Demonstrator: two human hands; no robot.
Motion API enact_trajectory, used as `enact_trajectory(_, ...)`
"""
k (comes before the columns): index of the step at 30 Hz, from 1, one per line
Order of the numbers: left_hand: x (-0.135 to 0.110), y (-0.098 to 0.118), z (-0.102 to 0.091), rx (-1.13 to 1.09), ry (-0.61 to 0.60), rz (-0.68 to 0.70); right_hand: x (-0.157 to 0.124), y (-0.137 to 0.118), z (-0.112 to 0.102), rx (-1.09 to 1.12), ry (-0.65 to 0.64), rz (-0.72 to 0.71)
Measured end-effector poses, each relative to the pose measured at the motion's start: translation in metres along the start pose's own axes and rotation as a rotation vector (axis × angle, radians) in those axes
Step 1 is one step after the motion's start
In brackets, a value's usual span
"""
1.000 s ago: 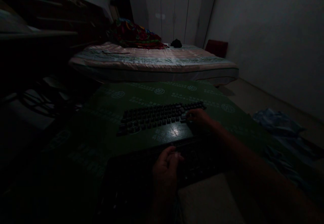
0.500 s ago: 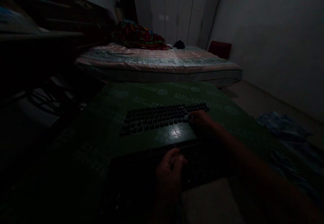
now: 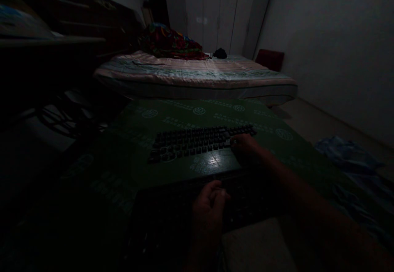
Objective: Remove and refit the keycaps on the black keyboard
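In dim light, many loose black keycaps (image 3: 191,142) lie in keyboard-like rows on a green printed board. My right hand (image 3: 245,144) reaches to the right part of these rows, its fingertips pinched on a keycap in the lower rows. Nearer to me, a dark keyboard body (image 3: 166,210) lies across the board, its surface mostly lost in shadow. My left hand (image 3: 209,204) is over the middle of this body, thumb and fingers curled together. Whatever is between the left fingers is too dark to make out.
The green board (image 3: 184,114) reaches to a bed (image 3: 197,75) with a red patterned blanket (image 3: 172,44). Crumpled cloth (image 3: 347,153) lies at the right. A pale flat object (image 3: 258,243) is under the near edge of the keyboard body. A dark shelf (image 3: 70,40) stands left.
The whole view has shifted slightly, so things appear a little further right. Both hands keep nearly the same places and grips.
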State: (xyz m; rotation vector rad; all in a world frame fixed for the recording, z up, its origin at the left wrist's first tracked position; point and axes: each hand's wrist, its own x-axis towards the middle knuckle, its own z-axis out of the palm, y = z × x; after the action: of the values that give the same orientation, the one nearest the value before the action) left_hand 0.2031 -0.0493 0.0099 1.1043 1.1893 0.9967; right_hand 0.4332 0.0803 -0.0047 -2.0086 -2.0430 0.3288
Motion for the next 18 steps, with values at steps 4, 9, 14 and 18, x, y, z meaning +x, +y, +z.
enact_trajectory(4, -0.0004, -0.0016, -0.0005, 0.01, -0.006, -0.001, 0.0002, 0.0006, 0.0011, -0.003, 0.002, -0.004)
enact_trajectory(9, -0.0009, -0.0008, -0.0012, 0.025, -0.002, -0.001, 0.0014, 0.0025, 0.0025, -0.004, 0.006, 0.01)
enact_trajectory(14, -0.0009, 0.0012, -0.0006, 0.033, -0.01, -0.019, -0.0006, 0.0014, 0.0016, 0.002, 0.018, 0.004)
enact_trajectory(18, -0.0005, 0.0001, 0.0, 0.034, -0.01, -0.007, -0.0012, -0.0002, 0.0007, 0.002, 0.019, -0.001)
